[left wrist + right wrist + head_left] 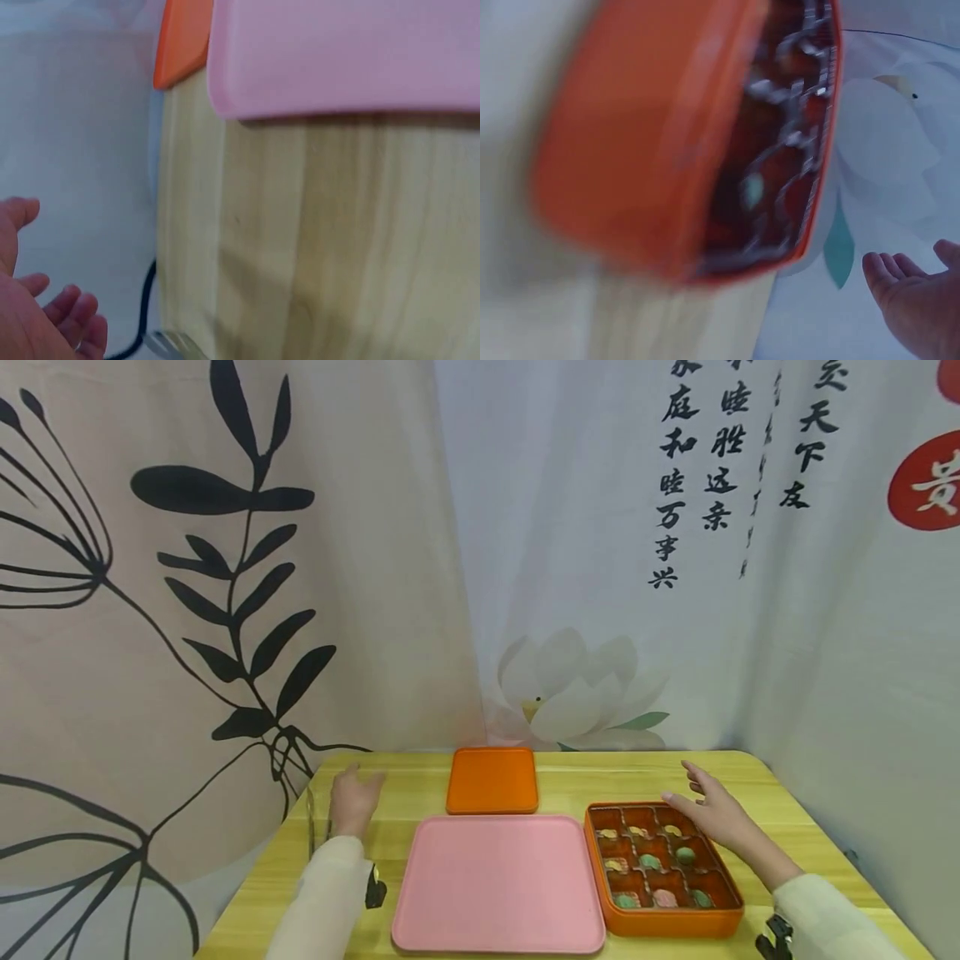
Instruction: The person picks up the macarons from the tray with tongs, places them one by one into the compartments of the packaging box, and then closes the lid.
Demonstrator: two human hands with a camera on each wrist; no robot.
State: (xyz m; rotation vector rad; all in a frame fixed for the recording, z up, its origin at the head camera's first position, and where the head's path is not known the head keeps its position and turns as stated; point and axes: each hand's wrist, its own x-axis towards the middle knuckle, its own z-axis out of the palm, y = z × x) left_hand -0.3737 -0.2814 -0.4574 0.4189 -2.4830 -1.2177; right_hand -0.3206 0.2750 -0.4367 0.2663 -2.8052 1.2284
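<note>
My left hand [355, 802] hovers over the left side of the table, holding nothing, its thumb spread from the fingers. In the left wrist view the same hand [37, 315] shows loosely bent, empty fingers. My right hand [711, 814] reaches over the far right corner of an orange box [675, 924], fingers extended and empty. Inside, a clear divider makes several compartments with small yellow, green and pink pieces, some patterned, like sweets. The right wrist view has the box [630, 135] blurred and my right hand [922, 304] apart from it.
A flat pink tray [498, 885] lies mid-table, left of the box. Behind it is a shallow orange tray or lid [492, 781]. The wood-grain table [600, 777] backs onto a printed curtain [390, 568]. A black cable [144, 307] hangs beyond the table edge.
</note>
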